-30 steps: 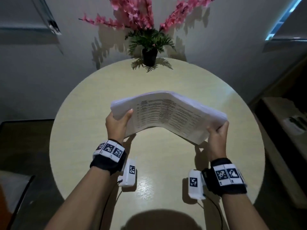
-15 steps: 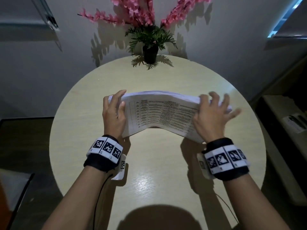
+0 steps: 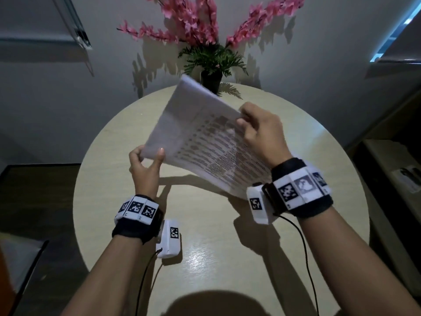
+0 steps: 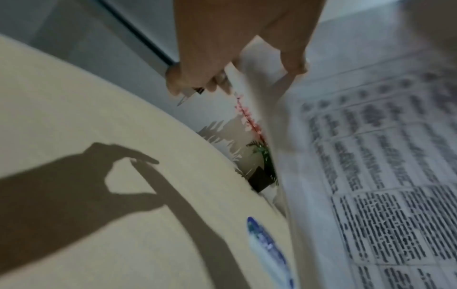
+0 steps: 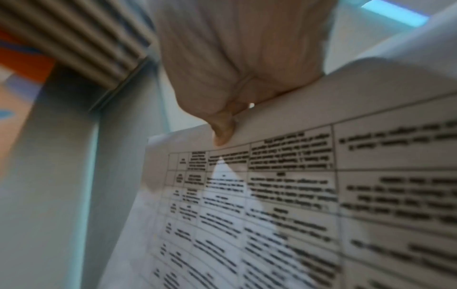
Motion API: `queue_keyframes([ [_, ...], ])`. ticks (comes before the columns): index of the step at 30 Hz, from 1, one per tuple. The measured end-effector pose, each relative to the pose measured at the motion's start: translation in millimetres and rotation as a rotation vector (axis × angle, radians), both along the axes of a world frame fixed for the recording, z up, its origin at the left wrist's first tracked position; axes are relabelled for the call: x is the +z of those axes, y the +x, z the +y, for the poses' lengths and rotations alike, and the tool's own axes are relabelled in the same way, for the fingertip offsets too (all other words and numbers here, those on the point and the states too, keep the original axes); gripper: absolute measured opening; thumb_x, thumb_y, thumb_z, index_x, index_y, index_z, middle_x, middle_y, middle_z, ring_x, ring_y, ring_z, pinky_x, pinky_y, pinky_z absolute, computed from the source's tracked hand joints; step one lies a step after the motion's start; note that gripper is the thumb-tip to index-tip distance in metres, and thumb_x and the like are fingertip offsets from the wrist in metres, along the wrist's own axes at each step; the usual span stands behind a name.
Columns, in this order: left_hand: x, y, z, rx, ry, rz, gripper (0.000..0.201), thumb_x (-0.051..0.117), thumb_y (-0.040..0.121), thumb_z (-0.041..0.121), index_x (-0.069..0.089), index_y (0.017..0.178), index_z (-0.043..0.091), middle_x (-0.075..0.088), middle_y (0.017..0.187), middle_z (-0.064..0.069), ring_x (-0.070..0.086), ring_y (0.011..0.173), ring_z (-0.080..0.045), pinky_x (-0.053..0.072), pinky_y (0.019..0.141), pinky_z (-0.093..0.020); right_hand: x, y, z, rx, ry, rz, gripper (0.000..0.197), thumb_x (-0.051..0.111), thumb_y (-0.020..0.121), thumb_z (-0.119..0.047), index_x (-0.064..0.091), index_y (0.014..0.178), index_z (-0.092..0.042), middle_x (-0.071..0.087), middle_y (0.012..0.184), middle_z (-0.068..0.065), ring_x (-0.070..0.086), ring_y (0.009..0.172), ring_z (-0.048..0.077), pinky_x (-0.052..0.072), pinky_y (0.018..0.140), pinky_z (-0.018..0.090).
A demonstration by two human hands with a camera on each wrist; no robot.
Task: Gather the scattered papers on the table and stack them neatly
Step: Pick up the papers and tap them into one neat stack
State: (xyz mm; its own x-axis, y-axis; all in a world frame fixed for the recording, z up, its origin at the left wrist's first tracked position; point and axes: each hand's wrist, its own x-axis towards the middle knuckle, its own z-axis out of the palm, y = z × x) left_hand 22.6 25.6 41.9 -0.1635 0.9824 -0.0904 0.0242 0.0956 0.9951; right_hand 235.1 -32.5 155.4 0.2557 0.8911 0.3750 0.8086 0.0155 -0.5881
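Note:
A stack of printed papers (image 3: 200,137) is held tilted above the round beige table (image 3: 205,247), one corner pointing toward the plant. My left hand (image 3: 149,153) pinches its near left corner between thumb and fingers. My right hand (image 3: 242,117) grips the upper right edge, fingers curled over it. The lower right corner sits behind my right wrist, so I cannot tell whether it touches the table. In the left wrist view the left hand (image 4: 235,74) holds the paper's edge, with blurred text on the sheet (image 4: 371,176). In the right wrist view the thumb (image 5: 222,135) presses the top margin of the sheet (image 5: 296,195).
A black pot with green fronds and pink blossoms (image 3: 210,80) stands at the table's far edge, just behind the papers. A low shelf (image 3: 391,169) runs along the right. Dark floor lies on the left. Cables trail from both wrist cameras over the near table.
The stack, held low and arched across the table before, has been turned and raised to a steep diagonal. My right hand moved to the upper edge, my left to the near corner.

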Motion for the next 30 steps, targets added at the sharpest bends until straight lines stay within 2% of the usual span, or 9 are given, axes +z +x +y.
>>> queue_keyframes([
  [4,26,16,-4,-0.174,-0.085,-0.313,0.045,0.052,0.092,0.027,0.039,0.133,0.013,0.056,0.131,-0.012,0.061,0.105,-0.013,0.038,0.094,-0.031,0,28,-18,0.003,0.206,0.367,0.01,0.048,0.087,-0.012,0.055,0.083,-0.006,0.048,0.07,-0.004,0.044,0.067,0.01,0.035,0.061,0.025],
  [7,60,40,-8,-0.245,0.17,-0.16,0.021,0.049,0.087,0.02,0.056,0.107,0.015,0.065,0.109,-0.01,0.064,0.098,-0.019,0.049,0.092,-0.039,-9,25,-34,-0.019,0.252,0.496,0.013,0.042,0.093,-0.012,0.046,0.087,-0.023,0.047,0.08,-0.008,0.045,0.075,0.005,0.039,0.07,0.022],
  [9,79,50,-10,-0.214,0.309,-0.085,0.01,0.046,0.088,0.015,0.051,0.087,0.022,0.06,0.089,0.002,0.059,0.083,0.0,0.047,0.081,-0.031,-13,22,-45,-0.038,0.295,0.577,0.02,0.037,0.096,-0.011,0.04,0.088,-0.029,0.049,0.086,-0.008,0.05,0.079,0.004,0.044,0.074,0.023],
  [16,72,58,-23,-0.255,0.393,-0.045,0.021,0.049,0.087,0.016,0.039,0.106,0.013,0.054,0.094,0.017,0.055,0.077,0.021,0.047,0.077,-0.01,-35,10,-66,-0.089,0.235,0.751,0.022,0.036,0.098,-0.004,0.027,0.113,-0.018,0.046,0.1,-0.017,0.053,0.08,-0.021,0.046,0.075,0.008],
  [19,85,59,-24,-0.231,0.459,-0.019,0.044,0.046,0.089,0.011,0.026,0.129,0.009,0.049,0.11,0.016,0.056,0.095,0.01,0.047,0.087,-0.017,-28,7,-63,-0.103,0.296,0.714,0.047,0.04,0.093,0.003,0.019,0.123,-0.026,0.044,0.115,-0.015,0.051,0.096,-0.02,0.045,0.085,0.007],
  [22,112,58,-23,-0.186,0.685,0.101,0.06,0.041,0.09,-0.003,0.015,0.138,0.022,0.03,0.136,0.015,0.041,0.131,-0.012,0.038,0.11,-0.023,0,5,-55,-0.146,0.461,0.523,0.058,0.043,0.088,-0.001,0.021,0.129,-0.035,0.04,0.138,0.021,0.049,0.121,0.019,0.043,0.104,0.029],
  [24,121,56,-17,-0.186,0.797,0.248,0.057,0.041,0.089,-0.004,0.035,0.135,0.028,0.04,0.126,0.015,0.046,0.119,0.002,0.038,0.102,-0.011,15,7,-48,-0.174,0.496,0.332,0.053,0.044,0.087,-0.003,0.034,0.127,-0.037,0.047,0.125,0.018,0.051,0.108,0.01,0.041,0.099,0.016],
  [26,121,51,-9,-0.17,0.817,0.371,0.042,0.042,0.088,-0.003,0.058,0.123,0.015,0.049,0.101,0.004,0.047,0.084,0.005,0.035,0.083,0.002,16,13,-42,-0.19,0.469,0.189,0.031,0.042,0.089,-0.003,0.057,0.115,-0.013,0.043,0.103,-0.004,0.042,0.091,-0.005,0.032,0.087,-0.001],
  [30,113,49,-9,-0.119,0.811,0.381,0.027,0.04,0.095,0.009,0.057,0.115,0.002,0.053,0.104,-0.001,0.044,0.089,0.003,0.033,0.077,0.003,4,22,-41,-0.195,0.464,0.188,0.026,0.036,0.095,-0.008,0.052,0.113,0.001,0.043,0.104,-0.005,0.041,0.098,0.006,0.036,0.088,0.014],
])
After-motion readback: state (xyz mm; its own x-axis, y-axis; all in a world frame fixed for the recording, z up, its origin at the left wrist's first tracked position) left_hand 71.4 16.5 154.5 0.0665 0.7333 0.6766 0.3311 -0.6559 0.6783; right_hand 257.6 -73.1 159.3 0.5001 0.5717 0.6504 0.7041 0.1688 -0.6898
